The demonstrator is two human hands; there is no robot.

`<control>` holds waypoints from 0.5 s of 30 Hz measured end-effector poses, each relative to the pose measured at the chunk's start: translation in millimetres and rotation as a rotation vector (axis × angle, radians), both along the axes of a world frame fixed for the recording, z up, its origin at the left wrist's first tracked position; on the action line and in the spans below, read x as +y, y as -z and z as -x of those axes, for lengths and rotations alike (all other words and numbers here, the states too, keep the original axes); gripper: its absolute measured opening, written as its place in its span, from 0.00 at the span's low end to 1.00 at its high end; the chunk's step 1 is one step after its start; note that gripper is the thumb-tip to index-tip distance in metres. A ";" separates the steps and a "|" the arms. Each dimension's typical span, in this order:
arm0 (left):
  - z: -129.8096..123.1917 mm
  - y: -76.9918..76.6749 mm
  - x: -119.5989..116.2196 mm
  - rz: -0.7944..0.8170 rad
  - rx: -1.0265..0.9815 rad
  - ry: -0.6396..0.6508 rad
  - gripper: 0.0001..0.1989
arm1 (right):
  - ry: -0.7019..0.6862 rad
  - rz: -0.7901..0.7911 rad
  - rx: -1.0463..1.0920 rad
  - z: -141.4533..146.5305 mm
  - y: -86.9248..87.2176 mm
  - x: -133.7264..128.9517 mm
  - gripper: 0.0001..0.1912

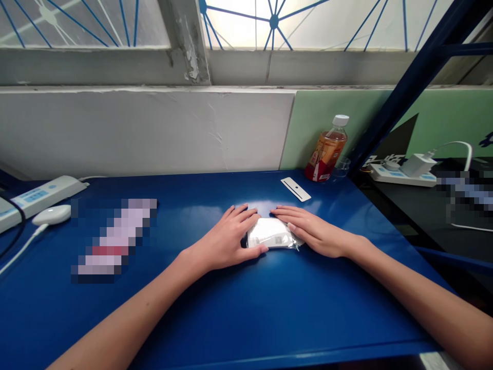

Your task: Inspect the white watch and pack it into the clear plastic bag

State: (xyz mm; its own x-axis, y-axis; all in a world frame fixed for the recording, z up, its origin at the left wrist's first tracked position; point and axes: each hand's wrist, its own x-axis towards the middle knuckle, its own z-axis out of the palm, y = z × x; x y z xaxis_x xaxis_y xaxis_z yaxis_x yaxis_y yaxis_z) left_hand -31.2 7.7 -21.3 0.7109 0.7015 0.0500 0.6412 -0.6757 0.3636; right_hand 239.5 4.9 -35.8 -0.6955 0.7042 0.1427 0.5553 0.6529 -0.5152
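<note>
A white item in a clear plastic wrapper lies on the blue desk, between my hands. My left hand rests at its left side, fingers apart, with the thumb along the near edge and fingertips at the upper left corner. My right hand lies against its right end, fingers stretched out together and palm turned down and inward. Neither hand is wrapped round the packet. A small white card with a dark slot lies flat just beyond my right hand.
A red-labelled drink bottle stands at the back right beside a clear cup. On the left are a power strip, a white charger and a pixelated object. A blue metal post slants up on the right.
</note>
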 end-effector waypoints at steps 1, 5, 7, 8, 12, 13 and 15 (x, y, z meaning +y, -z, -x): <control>-0.1 -0.5 0.0 0.001 0.007 0.001 0.35 | -0.003 -0.007 0.008 0.2 0.5 0.2 0.24; -1.1 -2.4 -0.9 0.021 0.045 0.000 0.36 | -0.013 0.000 0.025 -0.2 1.0 0.6 0.24; -0.9 -2.4 -1.4 0.019 0.057 0.004 0.35 | -0.015 0.017 0.039 -1.7 0.8 1.1 0.24; -0.6 -2.1 -1.4 0.014 0.060 0.008 0.34 | -0.016 0.025 0.047 -2.8 0.8 1.5 0.23; 2.5 0.4 -0.3 -0.006 0.058 0.026 0.33 | -0.005 0.034 0.063 -6.5 3.5 3.1 0.23; 3.4 0.7 0.2 -0.013 0.055 0.031 0.33 | -0.001 0.032 0.062 -6.9 4.7 3.3 0.23; 5.5 0.7 1.4 -0.034 0.046 0.037 0.33 | 0.020 0.012 0.061 -6.8 7.5 3.7 0.23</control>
